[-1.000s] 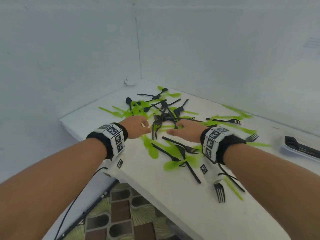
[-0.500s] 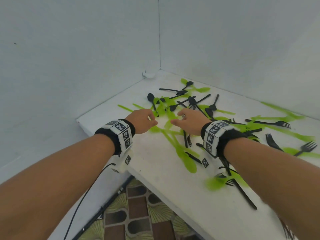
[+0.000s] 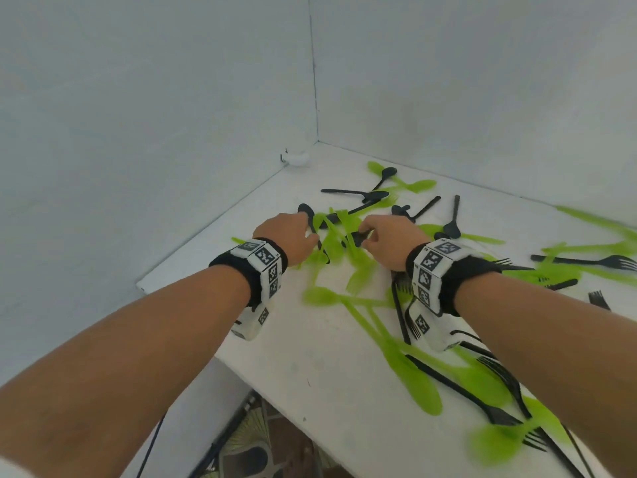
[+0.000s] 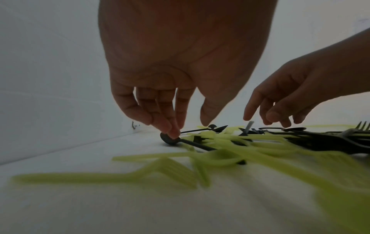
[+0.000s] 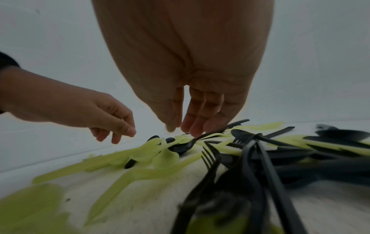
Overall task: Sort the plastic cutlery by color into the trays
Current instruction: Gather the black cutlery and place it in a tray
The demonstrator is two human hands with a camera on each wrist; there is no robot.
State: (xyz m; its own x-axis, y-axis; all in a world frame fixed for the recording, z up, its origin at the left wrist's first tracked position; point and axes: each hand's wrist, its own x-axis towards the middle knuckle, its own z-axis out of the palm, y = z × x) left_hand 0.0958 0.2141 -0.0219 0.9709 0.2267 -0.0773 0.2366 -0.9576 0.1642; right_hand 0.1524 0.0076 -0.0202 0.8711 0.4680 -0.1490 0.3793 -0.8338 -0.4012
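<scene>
Head view, left to right: left hand (image 3: 289,236), fingers (image 4: 170,128) pressing black spoon (image 4: 170,140) near surface (image 3: 310,357) back-left corner; right hand (image 3: 389,241) pinching another black spoon (image 5: 180,148). Risk: tangled green cutlery (image 3: 348,257) dragged along, mixing colours.

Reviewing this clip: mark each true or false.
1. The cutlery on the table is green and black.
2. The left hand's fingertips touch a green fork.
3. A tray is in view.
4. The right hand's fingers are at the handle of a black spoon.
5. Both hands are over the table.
1. True: green and black cutlery lies mixed on the white table.
2. False: the left hand has its fingertips on the bowl of a black spoon.
3. False: no tray shows in any view.
4. True: the right hand reaches a black spoon's handle.
5. True.
</scene>
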